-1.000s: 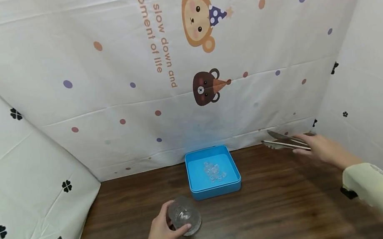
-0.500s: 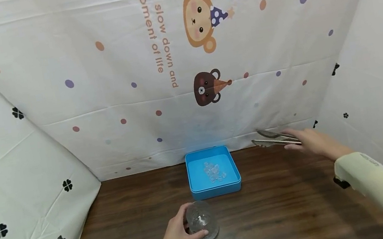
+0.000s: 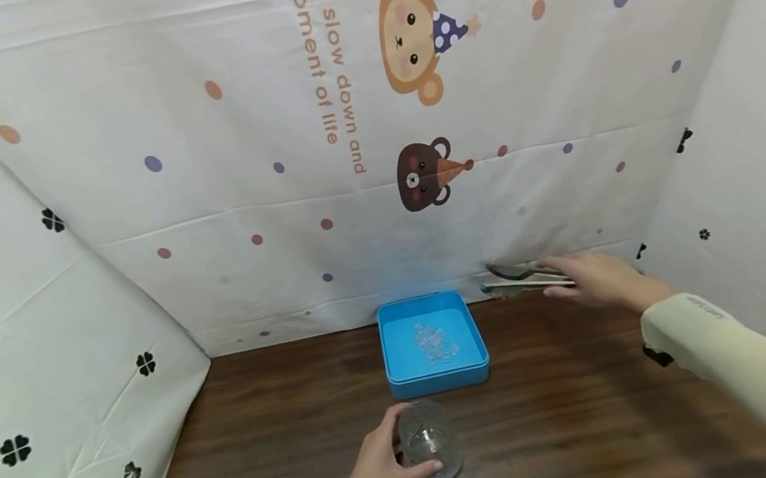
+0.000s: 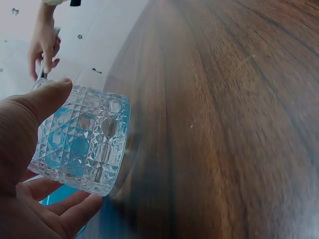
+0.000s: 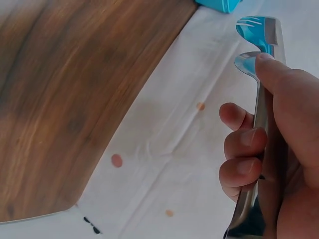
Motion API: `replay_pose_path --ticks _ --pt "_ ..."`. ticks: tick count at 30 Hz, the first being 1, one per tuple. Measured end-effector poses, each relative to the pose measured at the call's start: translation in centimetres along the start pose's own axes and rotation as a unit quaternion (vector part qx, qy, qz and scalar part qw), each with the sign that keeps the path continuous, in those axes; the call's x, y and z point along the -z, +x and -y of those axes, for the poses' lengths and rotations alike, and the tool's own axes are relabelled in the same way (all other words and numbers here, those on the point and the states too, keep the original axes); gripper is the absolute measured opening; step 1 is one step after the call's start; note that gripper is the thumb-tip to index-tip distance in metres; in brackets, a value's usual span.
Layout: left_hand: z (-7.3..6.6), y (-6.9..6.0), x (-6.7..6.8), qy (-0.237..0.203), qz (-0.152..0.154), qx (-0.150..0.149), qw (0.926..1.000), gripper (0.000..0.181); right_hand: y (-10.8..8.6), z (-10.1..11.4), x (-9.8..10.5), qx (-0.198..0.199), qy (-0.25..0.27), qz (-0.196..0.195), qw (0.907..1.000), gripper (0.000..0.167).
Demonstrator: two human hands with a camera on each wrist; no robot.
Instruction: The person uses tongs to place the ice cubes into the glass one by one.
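In the head view my left hand (image 3: 379,468) grips a clear cut-glass tumbler (image 3: 430,444) in front of the blue tray (image 3: 441,382). Its thumb and fingers wrap the faceted side, as the left wrist view shows of the tumbler (image 4: 82,139). Whether the tumbler's base touches the table I cannot tell. My right hand (image 3: 599,283) holds metal tongs (image 3: 522,276) above the table's back right, their tips close to the tray's right side. One tip of the tongs (image 5: 269,129) is fork-shaped, the other spoon-shaped. Several small clear cubes (image 3: 434,344) lie in the tray.
A dark wooden table (image 3: 270,427) carries everything. White printed cloth (image 3: 247,152) hangs behind it, and more cloth walls stand on the left (image 3: 31,365) and right (image 3: 748,195). The tray stands near the back cloth.
The left hand has carried the tumbler to the right, to just in front of the tray. My right hand has moved left with the tongs, toward the tray. The view has shifted slightly.
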State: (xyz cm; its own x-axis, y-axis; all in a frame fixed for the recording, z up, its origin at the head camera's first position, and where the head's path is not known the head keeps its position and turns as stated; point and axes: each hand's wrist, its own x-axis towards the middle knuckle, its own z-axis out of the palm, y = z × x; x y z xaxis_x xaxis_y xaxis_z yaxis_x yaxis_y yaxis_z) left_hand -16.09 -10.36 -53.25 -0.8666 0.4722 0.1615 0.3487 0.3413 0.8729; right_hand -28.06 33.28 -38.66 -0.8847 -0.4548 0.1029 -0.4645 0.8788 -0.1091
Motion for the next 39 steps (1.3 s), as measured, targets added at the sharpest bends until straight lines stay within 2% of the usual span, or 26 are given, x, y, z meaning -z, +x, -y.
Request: replay_pose_path --ticks 10,19,29,39 --pt "-0.6 0.3 -1.0 0.034 0.001 -0.027 0.9991 0.080 2.4 2.3 -0.5 0.004 -0.010 0.011 0.9999 0.059" --pt "-0.7 0.4 -1.3 0.054 -0.002 -0.028 0.9982 0.080 4.8 4.6 -1.4 0.050 -0.045 -0.010 0.9977 0.054" --pt "-0.4 0.6 -1.4 0.047 0.000 -0.028 0.9985 0.080 6.8 6.2 -3.3 0.058 -0.040 0.033 0.9970 0.057" --pt "-0.7 0.6 -1.3 0.046 -0.002 -0.018 0.9988 0.080 8.0 6.8 -5.1 0.091 -0.028 0.049 0.9943 0.053"
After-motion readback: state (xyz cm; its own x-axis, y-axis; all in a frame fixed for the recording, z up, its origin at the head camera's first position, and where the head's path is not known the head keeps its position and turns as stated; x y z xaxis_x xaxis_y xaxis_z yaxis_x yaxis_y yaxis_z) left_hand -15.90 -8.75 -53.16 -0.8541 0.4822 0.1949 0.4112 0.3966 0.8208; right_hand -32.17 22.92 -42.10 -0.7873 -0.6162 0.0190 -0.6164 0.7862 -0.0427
